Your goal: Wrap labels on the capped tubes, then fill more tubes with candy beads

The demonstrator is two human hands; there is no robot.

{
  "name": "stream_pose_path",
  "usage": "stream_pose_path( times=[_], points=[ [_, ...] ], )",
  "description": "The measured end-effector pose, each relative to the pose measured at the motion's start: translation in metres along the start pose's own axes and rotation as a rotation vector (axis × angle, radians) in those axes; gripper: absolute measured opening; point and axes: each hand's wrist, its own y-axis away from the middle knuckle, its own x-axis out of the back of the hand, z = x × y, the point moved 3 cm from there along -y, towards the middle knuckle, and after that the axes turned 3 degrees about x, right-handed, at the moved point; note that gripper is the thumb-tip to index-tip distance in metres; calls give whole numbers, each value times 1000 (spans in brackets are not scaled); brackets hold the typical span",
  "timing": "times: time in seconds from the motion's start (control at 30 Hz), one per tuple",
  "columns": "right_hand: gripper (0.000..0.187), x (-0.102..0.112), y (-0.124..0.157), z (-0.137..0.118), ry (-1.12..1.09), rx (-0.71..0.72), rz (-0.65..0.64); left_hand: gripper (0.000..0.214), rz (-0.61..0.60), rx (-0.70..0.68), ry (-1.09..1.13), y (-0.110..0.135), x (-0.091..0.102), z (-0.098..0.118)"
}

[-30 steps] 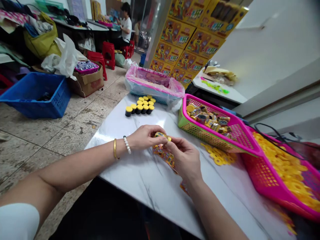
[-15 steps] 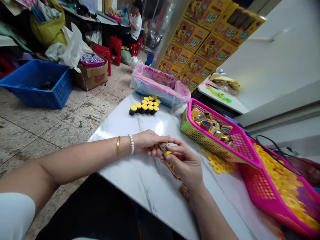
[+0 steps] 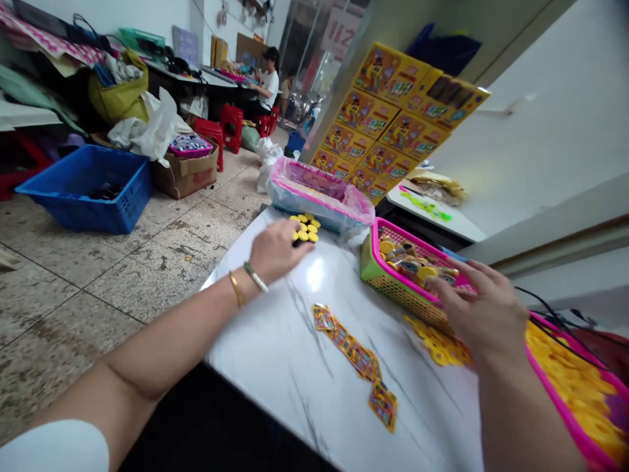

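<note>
The blurred left hand partly hid the yellow-capped pots, its grip unclear; at lower right, the frame's edge cut off a pink basket.

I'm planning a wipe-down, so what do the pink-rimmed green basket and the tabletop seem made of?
Basket: probably moulded plastic, fairly smooth, given its regular lattice holes and bright colour. Tabletop: glossy, with grey marble-like veins and a bright reflection; stone or laminate, unclear.

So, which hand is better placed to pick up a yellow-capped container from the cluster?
Probably the left hand: it is right at the yellow-capped containers, while the right hand is well away, at the green-and-pink basket.
</note>
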Motion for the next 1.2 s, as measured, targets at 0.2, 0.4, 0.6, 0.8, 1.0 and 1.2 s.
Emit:
stream_pose_path(
  times=[0.2, 0.4, 0.6, 0.8, 1.0, 1.2],
  points=[
    [24, -36, 46, -49, -27, 23, -247, 61, -183, 238, -370, -37, 12, -58],
    [20, -92, 94, -92, -129, 31, -615, 35, -328, 193, -476, -34, 2, -56],
    [7, -95, 102, -91, -248, -1, -565, 48, -294, 195, -446, -31, 0, -52],
    [14, -98, 102, -86, -296, -3, -507, 27, -291, 124, -489, -26, 3, -38],
    [11, -100, 97, -88, -311, 60, -535, 18, -349, -68, -93, 4, -23, -1],
    [10, -94, 92, -88, -418, 10, -312, 23, -458, -30, 61, 19, -55, 0]
  ],
)
